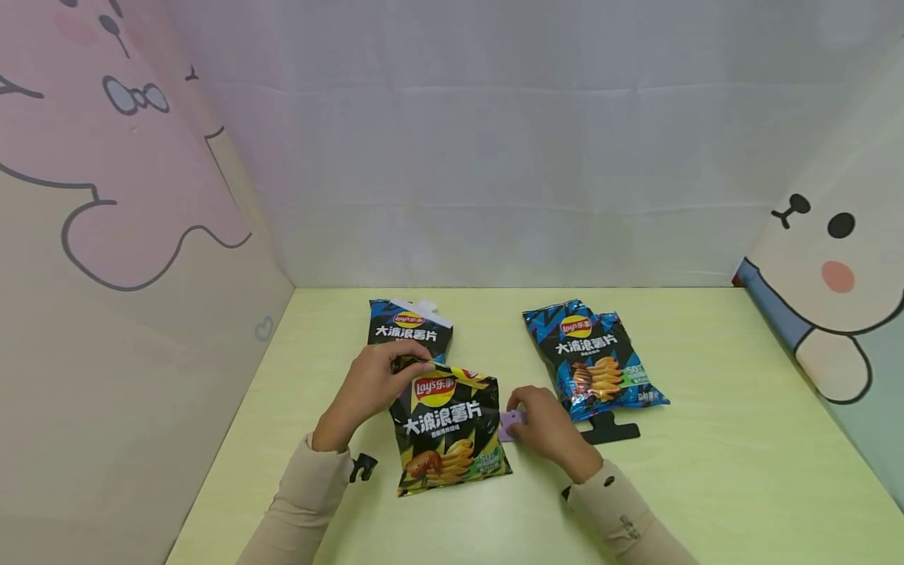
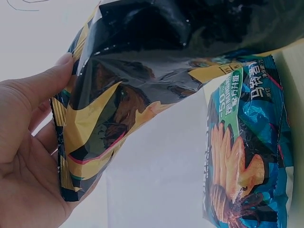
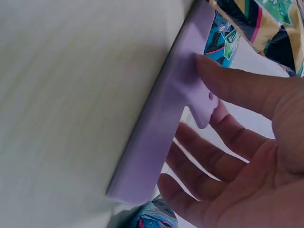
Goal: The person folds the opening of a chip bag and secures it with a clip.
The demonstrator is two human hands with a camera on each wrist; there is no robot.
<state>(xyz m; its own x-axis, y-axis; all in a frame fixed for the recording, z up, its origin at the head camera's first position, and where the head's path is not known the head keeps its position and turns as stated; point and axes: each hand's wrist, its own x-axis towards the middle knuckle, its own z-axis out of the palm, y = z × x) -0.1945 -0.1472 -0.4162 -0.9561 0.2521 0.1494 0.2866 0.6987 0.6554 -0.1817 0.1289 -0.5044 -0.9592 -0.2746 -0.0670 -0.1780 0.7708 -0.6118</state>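
My left hand (image 1: 374,384) pinches the top edge of a black-and-yellow Lay's potato chip bag (image 1: 452,431) at its left corner, thumb in front. In the left wrist view the thumb (image 2: 59,71) lies against the crimped edge of the bag. To the right of the bag, my right hand (image 1: 547,428) holds a purple bag clip (image 1: 510,424) between thumb and index finger by its notched handle. The long bar of the purple clip (image 3: 147,147) shows low over the table in the right wrist view; the other fingers curve loosely beside it.
Behind the held bag lies a blue-and-black chip bag (image 1: 395,326) with a white clip (image 1: 422,311) on its top. Another blue-and-black chip bag (image 1: 596,361) lies at the back right, a black clip (image 1: 609,429) at its near edge. A white curtain (image 1: 508,196) closes the table's far side.
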